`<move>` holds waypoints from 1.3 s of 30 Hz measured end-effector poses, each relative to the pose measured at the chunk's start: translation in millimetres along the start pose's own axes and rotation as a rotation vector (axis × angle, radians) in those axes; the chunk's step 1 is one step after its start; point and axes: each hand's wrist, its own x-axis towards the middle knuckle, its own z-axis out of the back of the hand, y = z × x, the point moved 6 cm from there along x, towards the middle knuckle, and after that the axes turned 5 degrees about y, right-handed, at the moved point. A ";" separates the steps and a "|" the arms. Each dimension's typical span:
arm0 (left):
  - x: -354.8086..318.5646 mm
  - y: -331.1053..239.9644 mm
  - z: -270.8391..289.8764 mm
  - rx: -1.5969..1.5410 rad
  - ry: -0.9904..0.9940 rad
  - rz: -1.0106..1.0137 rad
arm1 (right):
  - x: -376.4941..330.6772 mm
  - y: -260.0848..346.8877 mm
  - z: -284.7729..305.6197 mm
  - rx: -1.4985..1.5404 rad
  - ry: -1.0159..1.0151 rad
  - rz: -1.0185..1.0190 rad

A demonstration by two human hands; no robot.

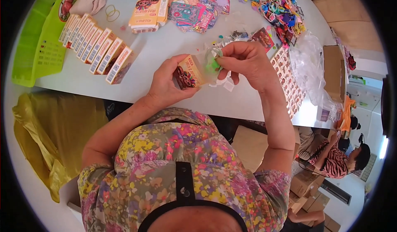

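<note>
Over the near middle of the white table, my left hand (167, 81) is closed around a small orange-and-cream cardboard box (189, 72) with a red cartoon figure on it. The box lies tilted, its open end toward the right. My right hand (247, 61) pinches a bright green item in clear plastic (213, 64) at that end. Whether part of the plastic is inside the box cannot be made out. Small silver and white scraps (227, 84) lie below and behind the right hand.
A row of similar boxes (99, 52) stands at left beside a green plastic basket (39, 46). Flat cartons (149, 8), printed cards (196, 8) and a heap of colourful trinkets (273, 4) lie farther back. A sticker sheet (287, 79) and clear bags (308, 58) are at right. Another person (339, 159) sits beyond.
</note>
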 end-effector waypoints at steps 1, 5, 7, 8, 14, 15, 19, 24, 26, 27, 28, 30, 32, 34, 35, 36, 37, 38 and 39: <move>-3.3 0.3 0.7 -0.002 0.001 -0.002 | -3.5 0.5 1.0 -0.077 -0.055 0.013; -9.5 -8.0 5.1 0.142 -0.081 -0.058 | -11.4 -2.5 -13.2 -0.154 -0.074 -0.010; -8.8 -14.1 5.9 0.197 -0.097 -0.076 | -18.8 16.2 -21.4 -0.784 -0.219 0.324; -7.8 -18.4 5.8 0.262 -0.097 -0.098 | -20.3 14.5 -26.7 -0.936 -0.248 0.385; 0.2 -25.1 0.5 0.352 -0.139 -0.126 | -22.8 13.9 -37.7 -0.976 -0.224 0.363; 1.4 -22.5 1.0 0.329 -0.162 -0.083 | -25.4 17.6 -29.7 -0.809 -0.271 0.387; 7.8 -20.0 -8.5 0.262 -0.112 -0.093 | -30.6 12.6 -17.9 -0.728 -0.364 0.418; 9.3 5.2 -22.4 -0.032 -0.056 0.063 | -40.9 7.6 -15.9 -0.906 -0.418 0.510; 6.1 9.5 -17.5 -0.123 -0.037 0.110 | -57.5 6.7 4.0 -0.688 -0.539 0.580; 5.0 8.4 -17.7 -0.148 -0.012 0.094 | -67.4 -2.0 14.3 -0.708 -0.568 0.561; 2.9 9.4 -15.6 -0.138 -0.009 0.099 | -74.8 -23.1 30.4 -0.669 -0.620 0.453; 2.8 10.9 -16.5 -0.145 0.012 0.097 | -99.6 -74.4 69.9 -0.583 -0.781 0.306; 2.6 13.1 -17.8 -0.202 0.013 0.089 | -133.1 -109.9 113.4 -0.485 -0.963 0.214; 4.0 13.3 -17.9 -0.189 0.028 0.098 | -166.5 -132.1 147.6 -0.446 -1.058 0.120; 3.8 14.2 -17.5 -0.168 0.034 0.109 | -175.7 -132.5 154.7 -0.458 -1.068 0.086; 2.6 16.1 -17.2 -0.170 0.046 0.114 | -182.5 -134.5 158.1 -0.478 -0.980 -0.037; 2.1 17.8 -15.6 -0.177 0.023 0.116 | -187.8 -140.3 158.7 -0.475 -0.989 -0.048; 2.2 18.4 -15.1 -0.183 0.000 0.119 | -188.2 -143.8 154.7 -0.635 -0.911 -0.026; 3.2 17.5 -16.6 -0.188 0.012 0.121 | -188.4 -145.5 148.8 -0.792 -0.826 -0.005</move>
